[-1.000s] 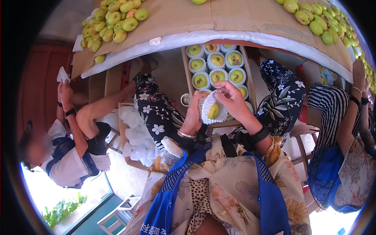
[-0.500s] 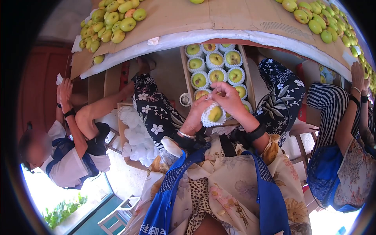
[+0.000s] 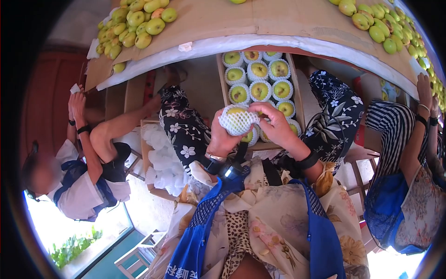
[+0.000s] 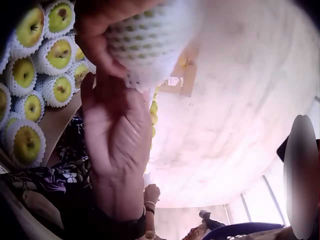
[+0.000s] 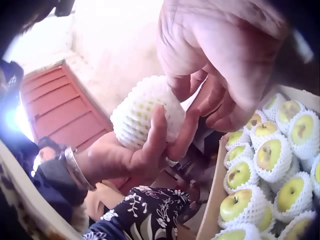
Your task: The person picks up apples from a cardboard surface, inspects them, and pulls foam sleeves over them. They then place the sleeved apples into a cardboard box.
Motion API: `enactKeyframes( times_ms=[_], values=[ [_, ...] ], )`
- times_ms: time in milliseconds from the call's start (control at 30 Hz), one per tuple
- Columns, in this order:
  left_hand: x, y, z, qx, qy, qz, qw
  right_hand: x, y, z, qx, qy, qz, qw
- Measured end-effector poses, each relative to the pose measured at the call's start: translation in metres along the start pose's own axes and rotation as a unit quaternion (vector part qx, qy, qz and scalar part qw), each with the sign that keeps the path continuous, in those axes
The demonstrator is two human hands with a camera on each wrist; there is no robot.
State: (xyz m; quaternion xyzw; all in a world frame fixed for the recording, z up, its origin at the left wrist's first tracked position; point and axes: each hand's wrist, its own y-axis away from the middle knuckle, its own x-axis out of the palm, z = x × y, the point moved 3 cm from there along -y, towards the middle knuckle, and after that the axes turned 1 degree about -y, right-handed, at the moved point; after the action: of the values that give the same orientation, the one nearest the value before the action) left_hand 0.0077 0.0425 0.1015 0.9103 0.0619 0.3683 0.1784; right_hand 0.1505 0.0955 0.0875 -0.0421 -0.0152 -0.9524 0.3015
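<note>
A green apple in a white foam net (image 3: 237,122) is held up over the near end of an open carton (image 3: 300,104). My left hand (image 3: 222,139) holds it from the left and below, fingers curled round it. At the net's narrowed right end, my right hand (image 3: 281,128) pinches the foam between thumb and fingers. In the right wrist view the netted apple (image 5: 145,112) rests in the left palm, and the right hand (image 5: 220,55) reaches it from above. Rows of netted apples (image 5: 270,152) sit in the carton, their tops showing.
Loose green apples (image 3: 137,21) lie piled on the cardboard-covered table (image 3: 278,21), with more apples (image 3: 378,30) at its right. A box of white foam nets (image 3: 162,158) stands left of my knees. One person (image 3: 76,181) sits at left, another (image 3: 409,186) at right.
The netted apple has turned from its open end facing me to its side, and moved slightly up and left. My right hand has shifted from its top to the net's right end.
</note>
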Motion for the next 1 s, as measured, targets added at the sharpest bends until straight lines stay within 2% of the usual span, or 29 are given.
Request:
enactKeyframes(
  times_ms=[33,67,133,367,467,533,600,633,667,733,767,833,867,933,1000],
  values=[
    [-0.006,-0.003,0.004,-0.041,0.099,-0.055,0.993,0.002,0.0,0.001,-0.04,0.072,0.001,0.997],
    [-0.011,-0.005,0.008,-0.082,0.196,-0.108,0.971,0.003,0.001,0.001,-0.041,0.072,0.002,0.997],
    [-0.021,-0.008,0.011,-0.072,0.18,-0.113,0.974,0.008,0.001,0.016,-0.118,0.141,-0.001,0.983],
    [-0.037,-0.015,0.025,-0.021,0.079,-0.144,0.986,0.014,-0.003,0.024,-0.072,0.22,-0.007,0.973],
    [-0.028,-0.011,0.019,-0.03,0.095,-0.148,0.984,0.015,-0.003,0.022,-0.035,0.231,0.004,0.972],
    [-0.026,-0.011,0.019,-0.038,0.113,-0.16,0.98,0.016,-0.003,0.029,-0.185,0.32,-0.022,0.929],
    [-0.029,-0.011,0.021,-0.047,0.13,-0.172,0.975,0.022,0.003,0.04,-0.214,0.325,-0.009,0.921],
    [-0.032,-0.015,0.018,0.001,0.152,-0.104,0.983,0.025,0.007,0.046,-0.243,0.33,0.004,0.912],
    [-0.033,-0.016,0.013,0.051,0.173,-0.035,0.983,0.024,0.012,0.045,-0.244,0.33,0.004,0.912],
    [-0.023,-0.013,0.002,0.031,0.189,-0.048,0.98,0.013,0.016,0.038,-0.167,0.271,0.017,0.948],
    [-0.019,-0.01,-0.001,0.007,0.205,-0.061,0.977,0.009,0.015,0.038,-0.167,0.271,0.019,0.948],
    [-0.012,-0.006,-0.001,-0.006,0.214,-0.038,0.976,-0.006,0.012,0.038,-0.029,0.171,-0.087,0.981],
    [-0.009,-0.006,0.0,-0.018,0.222,-0.014,0.975,-0.005,0.012,0.038,-0.028,0.172,-0.09,0.981],
    [-0.01,-0.007,0.008,-0.003,0.181,-0.013,0.983,0.007,0.008,0.042,-0.117,0.162,-0.084,0.976],
    [-0.009,-0.01,0.013,0.016,0.138,-0.013,0.99,0.018,0.005,0.034,-0.09,0.173,-0.082,0.977]
  ],
)
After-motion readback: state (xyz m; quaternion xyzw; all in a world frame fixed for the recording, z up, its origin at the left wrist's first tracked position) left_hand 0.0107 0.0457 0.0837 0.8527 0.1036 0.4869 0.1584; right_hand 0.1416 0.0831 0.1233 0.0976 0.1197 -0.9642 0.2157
